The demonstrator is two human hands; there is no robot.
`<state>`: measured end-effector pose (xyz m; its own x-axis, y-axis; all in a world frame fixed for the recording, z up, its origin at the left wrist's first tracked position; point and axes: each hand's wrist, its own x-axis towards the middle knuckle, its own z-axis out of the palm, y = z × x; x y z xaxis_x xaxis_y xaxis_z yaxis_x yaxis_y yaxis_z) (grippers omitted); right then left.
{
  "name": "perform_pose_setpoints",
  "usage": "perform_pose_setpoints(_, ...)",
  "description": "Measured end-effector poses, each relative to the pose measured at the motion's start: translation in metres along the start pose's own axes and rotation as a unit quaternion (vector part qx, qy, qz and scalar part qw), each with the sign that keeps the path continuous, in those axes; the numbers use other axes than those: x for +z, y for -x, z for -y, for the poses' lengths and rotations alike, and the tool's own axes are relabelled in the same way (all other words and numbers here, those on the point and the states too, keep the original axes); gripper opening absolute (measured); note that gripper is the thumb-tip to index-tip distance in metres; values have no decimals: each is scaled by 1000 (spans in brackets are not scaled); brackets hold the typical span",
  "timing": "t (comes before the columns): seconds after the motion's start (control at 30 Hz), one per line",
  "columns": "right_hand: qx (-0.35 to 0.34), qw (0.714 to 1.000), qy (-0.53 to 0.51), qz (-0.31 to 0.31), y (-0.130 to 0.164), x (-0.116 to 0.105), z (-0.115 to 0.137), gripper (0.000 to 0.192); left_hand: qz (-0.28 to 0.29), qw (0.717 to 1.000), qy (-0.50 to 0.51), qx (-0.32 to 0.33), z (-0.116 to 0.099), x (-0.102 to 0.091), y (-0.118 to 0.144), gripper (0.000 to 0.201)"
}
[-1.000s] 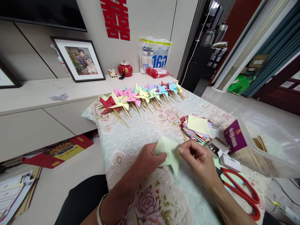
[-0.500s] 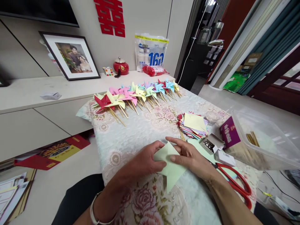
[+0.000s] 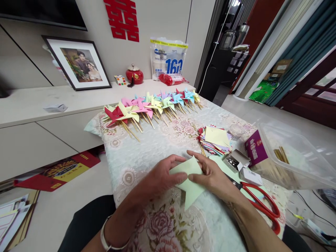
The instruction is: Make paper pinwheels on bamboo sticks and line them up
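Note:
A pale green sheet of paper (image 3: 191, 190) with cut slits is held between both hands above the flowered tablecloth (image 3: 168, 224). My left hand (image 3: 166, 173) grips its left side, thumb on top and fingers behind. My right hand (image 3: 210, 173) pinches the right side, its thumb close to the left thumb near the paper's middle. One pointed flap rises at the top and another hangs toward me. Red-handled scissors (image 3: 273, 210) lie right of my right forearm, partly over more green paper (image 3: 219, 162).
Finished paper pinwheels (image 3: 141, 108) on sticks line the table's far edge. Stacked coloured paper squares (image 3: 216, 136), a small box of metal fasteners (image 3: 232, 162), a round clear container (image 3: 236, 131) and a plastic bin (image 3: 301, 157) with sticks stand to the right.
Both thumbs have come closer together on the green paper, and the paper has tilted, its top corner shifting right and slightly up. The view has shifted slightly.

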<state>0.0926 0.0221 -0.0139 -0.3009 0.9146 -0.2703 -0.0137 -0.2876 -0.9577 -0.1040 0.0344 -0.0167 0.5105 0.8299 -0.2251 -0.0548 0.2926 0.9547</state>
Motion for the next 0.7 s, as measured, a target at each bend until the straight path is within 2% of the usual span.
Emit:
perform_pose_setpoints(0.1, -32, 997, -25, -62, -2, -1, 0, 83, -83, 994, 76, 14, -3, 0, 0, 55)
perform_pose_setpoints(0.17, -57, 993, -28, -96, -3, -1, 0, 83, -104, 989, 99, 21, -4, 3, 0, 53)
perform_pose_setpoints(0.27, -82, 988, -23, -128, -2, 1, -1, 83, -85, 990, 109, 17, -3, 10, -1, 49)
perform_pose_setpoints(0.4, -97, 983, -11, -158, 0, 9, -1, 84, -62, 986, 154, 16, 0, 23, -3, 53)
perform_pose_setpoints(0.7, -115, 977, 18, -181, 3, 20, -2, 73, -96, 982, 161, 11, 7, 28, -6, 45)
